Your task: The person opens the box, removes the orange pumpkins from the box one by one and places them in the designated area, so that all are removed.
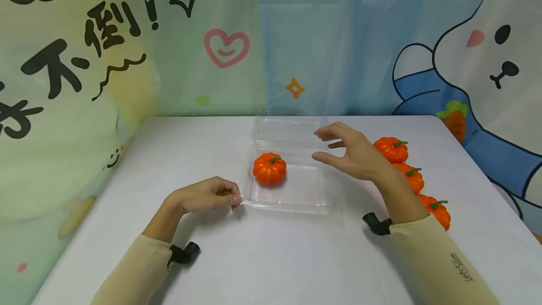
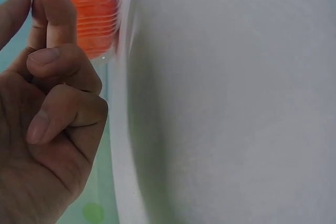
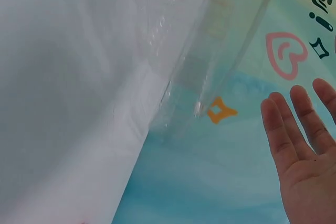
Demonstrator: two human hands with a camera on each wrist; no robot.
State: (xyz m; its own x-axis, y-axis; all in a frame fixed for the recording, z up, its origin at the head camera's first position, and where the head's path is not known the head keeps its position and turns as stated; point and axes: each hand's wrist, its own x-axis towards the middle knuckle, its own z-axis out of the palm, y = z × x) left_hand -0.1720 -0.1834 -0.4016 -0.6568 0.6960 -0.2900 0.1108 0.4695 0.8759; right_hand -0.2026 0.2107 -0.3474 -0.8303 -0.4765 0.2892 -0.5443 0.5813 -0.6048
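A clear plastic clamshell box (image 1: 305,185) lies opened out on the white table, its lid (image 1: 288,131) folded back toward the rear. One small orange pumpkin (image 1: 269,169) sits in the left part of the box and shows through the ribbed wall in the left wrist view. My left hand (image 1: 211,194) pinches the box's front left corner between thumb and index finger, the other fingers curled in. Over the right side of the box, my right hand (image 1: 349,152) hovers with fingers extended and thumb apart, holding nothing.
Three more pumpkins stand in a slanting row at the right: a far one (image 1: 391,149), a middle one (image 1: 410,178) and a near one (image 1: 436,211) partly behind my right forearm. A printed curtain (image 1: 322,36) hangs behind the table (image 1: 271,258).
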